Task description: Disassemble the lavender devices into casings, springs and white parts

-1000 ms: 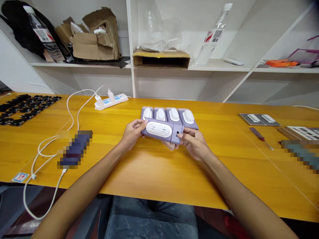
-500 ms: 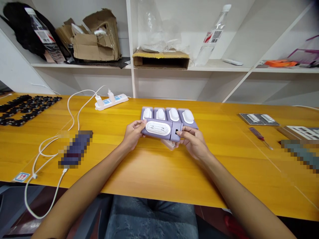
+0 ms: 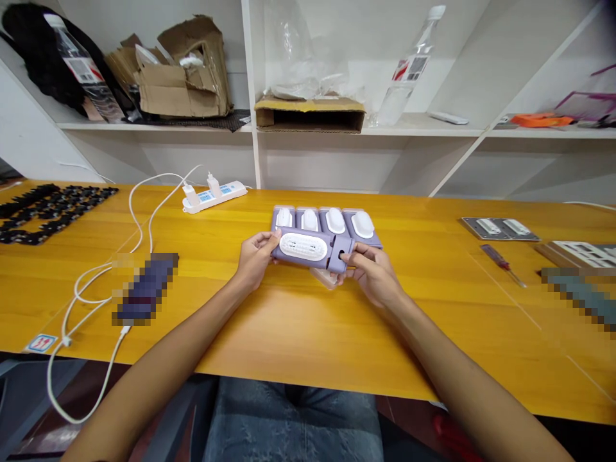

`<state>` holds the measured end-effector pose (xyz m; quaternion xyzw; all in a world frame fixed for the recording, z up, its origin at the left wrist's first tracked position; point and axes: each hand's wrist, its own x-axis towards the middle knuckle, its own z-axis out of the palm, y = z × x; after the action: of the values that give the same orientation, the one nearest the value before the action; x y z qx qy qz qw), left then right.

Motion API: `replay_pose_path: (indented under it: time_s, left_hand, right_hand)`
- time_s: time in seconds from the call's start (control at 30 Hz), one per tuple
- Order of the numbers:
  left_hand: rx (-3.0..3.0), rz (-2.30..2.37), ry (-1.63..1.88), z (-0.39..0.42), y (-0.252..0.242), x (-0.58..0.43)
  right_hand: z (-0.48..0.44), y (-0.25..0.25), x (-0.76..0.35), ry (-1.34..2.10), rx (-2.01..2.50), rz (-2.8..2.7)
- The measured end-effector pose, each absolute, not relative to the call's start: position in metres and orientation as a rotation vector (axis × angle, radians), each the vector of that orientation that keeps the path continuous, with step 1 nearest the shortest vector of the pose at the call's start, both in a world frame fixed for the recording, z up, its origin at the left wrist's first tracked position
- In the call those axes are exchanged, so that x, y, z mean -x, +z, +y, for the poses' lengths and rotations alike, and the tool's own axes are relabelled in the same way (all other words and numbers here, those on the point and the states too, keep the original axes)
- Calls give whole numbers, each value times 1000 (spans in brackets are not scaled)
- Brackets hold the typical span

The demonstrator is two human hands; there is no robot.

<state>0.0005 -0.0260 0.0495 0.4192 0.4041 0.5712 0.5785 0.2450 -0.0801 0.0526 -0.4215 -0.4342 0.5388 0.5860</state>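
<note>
Your left hand (image 3: 257,260) and your right hand (image 3: 373,276) are curled, not spread, and pinch one lilac plastic housing (image 3: 333,251) by its two ends, just above the bench (image 3: 289,340). Your left fingers wrap its left end, while your right fingers grip its right end, with one fingertip (image 3: 342,255) at a round dark hole in its face. The housing is a long, squared bar, tilted slightly, with one white perforated oval panel (image 3: 303,247) set in its top.

Directly behind it, touching or nearly touching, lies one lilac moulded block (image 3: 327,239) carrying four white domed ovals in a row; the bar partly covers its front edge. One pale flat piece (image 3: 323,278) shows beneath the housing, between your hands.

Further off on the yellow wooden bench, you have one white power strip (image 3: 214,197) with two white plugs and trailing white cables, and one red-handled screwdriver (image 3: 503,274) to your right. One grey plate (image 3: 500,229) holding two white pieces lies beyond the screwdriver.
</note>
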Motion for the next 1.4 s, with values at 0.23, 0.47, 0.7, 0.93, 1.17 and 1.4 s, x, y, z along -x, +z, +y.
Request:
replay_pose_path:
  time_s: [0.23,0.47,0.7,0.93,1.17,1.4]
  left_hand:
    - [-967,933,1371,-23,49,3]
    - [-962,933,1363,-21,48,5]
    - [-947,922,1323,-23,46,2]
    - [-935,911,1335,-22,46,3]
    - [-940,919,1327,-22,49,1]
    - [-887,952,1391,-17,52,5]
  right_hand:
    - [-78,53,-254,1300,980,-1012]
    - [-76,50,-257,1265,1000,-1023]
    - [-77,48,-256,1269,963,-1019]
    - [-77,50,-257,1239,1000,-1043]
    - [-74,47,-257,1155,1007,-994]
    - [-73,46,-264,1077,1022,-942]
